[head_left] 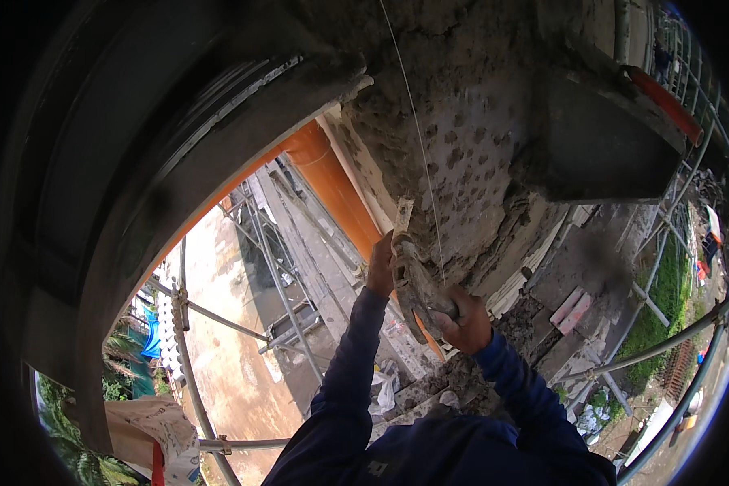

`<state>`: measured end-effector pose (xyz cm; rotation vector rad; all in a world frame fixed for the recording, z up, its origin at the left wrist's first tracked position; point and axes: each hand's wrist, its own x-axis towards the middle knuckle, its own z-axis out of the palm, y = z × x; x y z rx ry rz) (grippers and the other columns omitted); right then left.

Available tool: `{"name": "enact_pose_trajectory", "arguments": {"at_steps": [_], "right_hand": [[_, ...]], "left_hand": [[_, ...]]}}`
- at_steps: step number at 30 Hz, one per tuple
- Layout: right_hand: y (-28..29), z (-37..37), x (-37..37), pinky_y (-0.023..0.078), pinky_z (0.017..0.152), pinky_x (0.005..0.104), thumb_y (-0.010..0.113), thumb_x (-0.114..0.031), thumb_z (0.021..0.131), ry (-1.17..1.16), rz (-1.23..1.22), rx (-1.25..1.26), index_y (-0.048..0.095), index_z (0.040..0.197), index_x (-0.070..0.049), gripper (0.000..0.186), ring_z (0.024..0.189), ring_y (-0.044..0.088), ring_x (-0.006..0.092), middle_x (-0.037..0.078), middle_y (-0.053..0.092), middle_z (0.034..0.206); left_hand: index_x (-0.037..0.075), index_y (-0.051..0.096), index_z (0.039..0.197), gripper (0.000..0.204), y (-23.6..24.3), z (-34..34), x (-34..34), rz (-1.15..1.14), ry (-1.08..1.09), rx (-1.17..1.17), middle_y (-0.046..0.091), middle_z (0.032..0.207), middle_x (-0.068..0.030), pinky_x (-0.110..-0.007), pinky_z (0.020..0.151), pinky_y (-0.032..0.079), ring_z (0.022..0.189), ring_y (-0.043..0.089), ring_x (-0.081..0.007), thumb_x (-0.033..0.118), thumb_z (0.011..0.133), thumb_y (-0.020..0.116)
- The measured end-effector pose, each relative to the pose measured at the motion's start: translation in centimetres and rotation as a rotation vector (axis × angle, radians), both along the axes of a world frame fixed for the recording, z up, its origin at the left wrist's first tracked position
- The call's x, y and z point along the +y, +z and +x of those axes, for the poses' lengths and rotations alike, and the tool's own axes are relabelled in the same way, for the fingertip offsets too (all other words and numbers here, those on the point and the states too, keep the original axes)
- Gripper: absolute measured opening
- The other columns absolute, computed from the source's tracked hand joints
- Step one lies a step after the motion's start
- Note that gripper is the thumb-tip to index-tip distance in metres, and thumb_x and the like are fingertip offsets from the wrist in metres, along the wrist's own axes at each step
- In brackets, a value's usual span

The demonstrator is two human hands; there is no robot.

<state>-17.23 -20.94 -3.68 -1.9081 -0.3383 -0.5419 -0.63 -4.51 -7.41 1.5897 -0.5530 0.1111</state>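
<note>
1. Head view, the held thing: a long, mortar-caked tool point(417, 279) lies between the two hands, its long axis slanting from upper left to lower right.
2. Head view, hands: the right hand point(468, 324) is clamped around the tool's lower right part; the left hand point(380, 267) touches its left edge, higher up, fingers partly hidden, so its closure cannot be told. Both are in contact, neither nearer.
3. Head view, surroundings: the rough, pitted wall point(462, 154) rises beyond the tool; a taut pale string point(419, 134) descends across it toward the right hand.
4. Head view, markings: a pale sack point(150, 425), lower left, bears print; no lettering is discernible on the tool.
</note>
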Motion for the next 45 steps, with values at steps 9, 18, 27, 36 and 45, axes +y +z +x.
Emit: {"name": "enact_pose_trajectory", "arguments": {"at_steps": [9,18,27,36,45], "right_hand": [[-0.2,3.2,-2.0,0.047,0.047,0.0382,0.069,-0.058,0.08,0.138,-0.166,-0.625,0.057,0.091,-0.005,0.055,0.053,0.061,0.0286,0.012,0.057,0.065],[-1.1,2.8,-0.9,0.045,0.044,0.0375,0.066,-0.06,0.085,0.03,0.061,-0.335,0.057,0.086,-0.005,0.055,0.046,0.058,0.0275,0.01,0.053,0.057],[-2.0,4.3,-0.2,0.048,0.055,0.0412,0.066,-0.041,0.091,-0.096,-0.053,0.014,0.06,0.102,0.002,0.045,0.058,0.063,0.0325,0.017,0.062,0.072],[0.9,5.7,-0.8,0.05,0.06,0.0367,0.063,-0.052,0.091,0.08,0.127,-0.105,0.058,0.103,0.002,0.056,0.062,0.063,0.027,0.015,0.06,0.069],[-8.1,-1.4,-1.9,0.036,0.05,0.026,0.073,-0.041,0.088,0.082,0.436,0.53,0.06,0.087,-0.005,0.039,0.061,0.044,0.0042,-0.003,0.054,0.068]], "left_hand": [[-0.002,0.063,0.101,0.033,1.2,0.3,-0.9,0.198,0.12,-0.174,0.055,0.061,-0.0099,-0.035,0.053,0.044,0.058,0.056,-0.0154,0.03,0.098,0.056],[-0.001,0.063,0.096,0.031,-0.4,2.3,-0.6,0.149,0.114,-0.062,0.059,0.064,-0.0073,-0.035,0.055,0.045,0.062,0.059,-0.0126,0.029,0.098,0.056],[-0.002,0.062,0.095,0.031,0.8,0.4,-1.8,-0.093,0.085,-0.074,0.044,0.061,0.0024,-0.027,0.049,0.036,0.055,0.045,-0.0059,0.027,0.101,0.054],[0.01,0.049,0.068,0.052,1.6,0.2,-1.8,-0.154,-0.027,0.227,0.039,0.053,0.0059,-0.026,0.038,0.029,0.042,0.036,-0.0041,0.051,0.101,0.047],[0.012,0.047,0.071,0.051,-8.3,-8.2,3.9,0.028,0.01,0.773,0.038,0.052,0.0049,-0.028,0.033,0.026,0.037,0.031,-0.0067,0.056,0.096,0.053]]}}
